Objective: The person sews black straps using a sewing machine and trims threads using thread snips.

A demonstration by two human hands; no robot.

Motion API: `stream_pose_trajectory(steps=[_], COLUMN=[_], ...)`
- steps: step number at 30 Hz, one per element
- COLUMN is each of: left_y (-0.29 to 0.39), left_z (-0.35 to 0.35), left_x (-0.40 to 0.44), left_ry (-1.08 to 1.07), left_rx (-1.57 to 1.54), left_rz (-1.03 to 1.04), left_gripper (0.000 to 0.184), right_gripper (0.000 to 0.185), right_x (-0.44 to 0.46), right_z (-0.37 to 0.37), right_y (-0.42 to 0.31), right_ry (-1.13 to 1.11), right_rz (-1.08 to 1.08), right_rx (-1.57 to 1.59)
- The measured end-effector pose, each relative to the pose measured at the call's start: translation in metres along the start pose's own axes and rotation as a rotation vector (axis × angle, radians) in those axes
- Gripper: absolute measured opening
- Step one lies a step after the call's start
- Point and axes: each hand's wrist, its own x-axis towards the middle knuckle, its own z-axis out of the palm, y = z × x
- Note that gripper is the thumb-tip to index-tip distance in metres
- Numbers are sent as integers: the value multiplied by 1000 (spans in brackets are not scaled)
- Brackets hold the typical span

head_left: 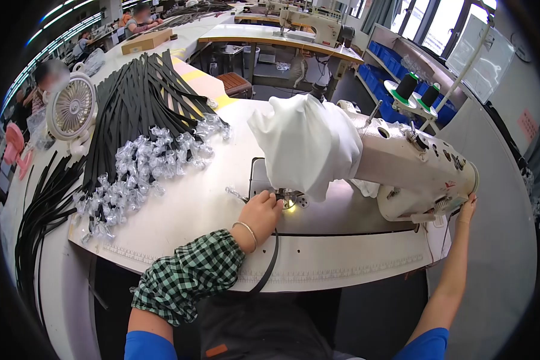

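Observation:
My left hand (261,217), with a bracelet and a checked sleeve cover above it, is closed on a black strap (272,264) at the needle area of the sewing machine (411,159). The strap hangs down over the table's front edge, and a clear-wrapped end (237,193) pokes out left of the hand. A small lamp glows beside the presser foot. White cloth (309,141) covers the machine's head. My right hand (469,207) reaches to the machine's right end, by the handwheel; its fingers are mostly hidden behind the machine body.
Many black straps (132,102) with plastic-wrapped ends (156,156) lie at the left. Beside them stand a white fan (72,108) and a pink fan (17,147). Thread cones (407,87) stand at the right. Another machine (318,27) and several people are farther back.

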Motion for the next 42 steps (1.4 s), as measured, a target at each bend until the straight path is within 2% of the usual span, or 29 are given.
stream_pose_trajectory(steps=[1,2,3,5,7,8,10,11,13,15,17,19,24,25,29,31,32,33,34,38,40,42], left_y=[-1,-1,0,2,1,1,1,1,1,-1,-3,-1,-4,-5,-14,-28,-37,-47,-57,-78,-79,-80], left_z=[0,0,1,1,1,0,0,0,1,2,4,1,0,-1,-14,-13,-11,-7,-4,13,17,21], left_x=[0,0,-1,1,0,0,1,2,1,2,0,0,-1,0,-3,1,3,9,17,37,41,40], left_ry=[17,32,26,91,90,94,85,74,80,84,13,1,79,51,-59,-53,-54,-31,-30,23,16,63], left_rx=[0,-2,-3,3,3,3,2,3,2,4,-8,-16,-22,-50,-48,-17,3,37,68,138,146,145], left_rz=[12,25,28,17,21,24,20,12,9,9,-12,-22,-41,-48,-13,-45,-74,-96,-107,-185,-199,-173], left_gripper=[32,33,33,21,20,20,20,20,20,20,32,31,31,32,34,33,31,19,20,19,18,15], right_gripper=[54,54,54,55,55,55,55,55,54,54,54,53,54,55,59,63,63,61,60,62,61,60], right_x=[-5,-1,6,10,6,13,34,26,-6,-18,-30,-37,-44,-40,-8,34,44,56,63,58,42,15], right_z=[3,3,-2,-5,-1,-2,-10,-7,1,5,9,11,13,17,14,-5,-8,-8,-7,-7,-9,-2], right_y=[4,10,17,15,-21,-21,-20,-27,-42,-17,13,31,-4,-10,-6,-11,-23,-42,-53,-58,-49,-23], right_ry=[-10,-10,-24,-37,75,77,-61,-61,-27,-26,-24,-43,24,36,32,7,5,-74,-153,-216,-141,-26], right_rz=[112,116,121,130,-13,-12,-4,-8,124,121,127,199,87,88,62,-234,-232,-221,-210,-147,-147,-144], right_rx=[128,131,53,-27,36,36,-306,-306,101,102,104,38,226,313,337,-317,-317,-481,-643,-578,-501,-194])
